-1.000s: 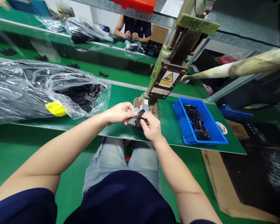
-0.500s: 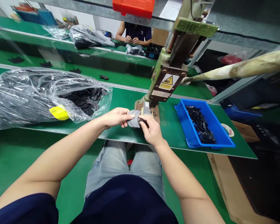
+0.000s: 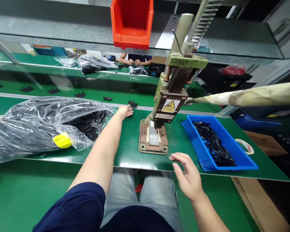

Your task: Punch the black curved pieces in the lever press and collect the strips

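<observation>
My left hand is stretched far forward, fingers open, at the back edge of the green bench. It lies just short of a flat black piece on the conveyor belt. My right hand hovers open and empty over the bench's front edge, between the press base and the blue bin. The hand press stands upright in the middle, with its long lever pointing right.
A clear plastic bag of black flat pieces with a yellow label lies at left. The blue bin holds small black parts. A tape roll sits right of it. An orange bin stands on the shelf above. Another person's hands work across the belt.
Both hands held a grey and black piece together at the press base. Now they have parted: the left reached out to the conveyor, the right drew back empty. The camera tilted up.
</observation>
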Tool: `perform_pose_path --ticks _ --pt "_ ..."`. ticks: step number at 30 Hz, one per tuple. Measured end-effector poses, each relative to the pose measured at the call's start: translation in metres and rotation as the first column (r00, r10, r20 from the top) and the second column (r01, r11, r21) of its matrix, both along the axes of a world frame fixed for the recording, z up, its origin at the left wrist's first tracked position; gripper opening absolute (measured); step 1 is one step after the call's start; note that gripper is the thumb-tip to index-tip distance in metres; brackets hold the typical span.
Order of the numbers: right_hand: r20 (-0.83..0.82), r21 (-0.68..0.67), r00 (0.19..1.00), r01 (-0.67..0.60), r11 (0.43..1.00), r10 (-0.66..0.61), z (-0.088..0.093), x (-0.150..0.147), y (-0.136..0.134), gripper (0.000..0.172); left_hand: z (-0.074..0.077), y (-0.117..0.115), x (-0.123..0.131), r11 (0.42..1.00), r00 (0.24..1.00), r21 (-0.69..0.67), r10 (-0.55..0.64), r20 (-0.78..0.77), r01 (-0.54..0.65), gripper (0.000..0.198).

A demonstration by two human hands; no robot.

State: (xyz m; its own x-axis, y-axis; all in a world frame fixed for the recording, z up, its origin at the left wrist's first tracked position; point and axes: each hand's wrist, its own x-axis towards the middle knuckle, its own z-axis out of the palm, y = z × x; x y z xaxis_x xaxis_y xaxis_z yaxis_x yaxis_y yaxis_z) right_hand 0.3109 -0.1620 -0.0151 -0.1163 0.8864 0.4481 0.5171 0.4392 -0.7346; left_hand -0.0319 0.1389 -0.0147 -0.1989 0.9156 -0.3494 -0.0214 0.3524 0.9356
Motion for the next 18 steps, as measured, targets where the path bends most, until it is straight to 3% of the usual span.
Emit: perform_pose_path --ticks 3,6,8,10,12,14,16,18 --pt "0.035 0.015 0.992 0.119 0.993 -0.119 0.012 0.043 0.002 0.028 -0.008 -0.003 0.003 0.999 0.996 0.024 -0.019 -0.085 0.021 0.015" --pt "0.104 -0.039 0.949 0.302 0.952 -0.297 0.03 0.099 0.022 0.026 -0.015 -0.026 -0.009 0.996 0.968 0.062 -0.054 -0.245 0.071 0.016" --pt "0.271 -0.164 0.888 0.422 0.892 -0.371 0.042 0.136 0.048 0.035 -0.013 -0.044 -0.025 0.977 0.845 0.153 -0.045 -0.532 0.148 0.022" --pt "0.393 -0.235 0.84 0.484 0.843 -0.373 0.048 0.165 0.079 0.03 -0.007 -0.057 -0.045 0.928 0.591 0.251 0.042 -0.805 0.276 0.027" --pt "0.475 -0.315 0.817 0.505 0.803 -0.328 0.047 0.184 0.107 0.037 0.001 -0.067 -0.064 0.888 0.387 0.279 0.128 -0.913 0.365 0.037" --pt "0.52 -0.406 0.817 0.494 0.768 -0.251 0.041 0.194 0.127 0.041 0.008 -0.076 -0.079 0.898 0.295 0.244 0.137 -0.946 0.366 0.042" --pt "0.546 -0.483 0.819 0.48 0.732 -0.177 0.032 0.198 0.137 0.035 0.013 -0.086 -0.087 0.917 0.255 0.223 0.141 -0.957 0.329 0.045" --pt "0.574 -0.528 0.809 0.482 0.699 -0.125 0.024 0.199 0.141 0.025 0.013 -0.101 -0.087 0.896 0.232 0.24 0.16 -0.959 0.373 0.047"
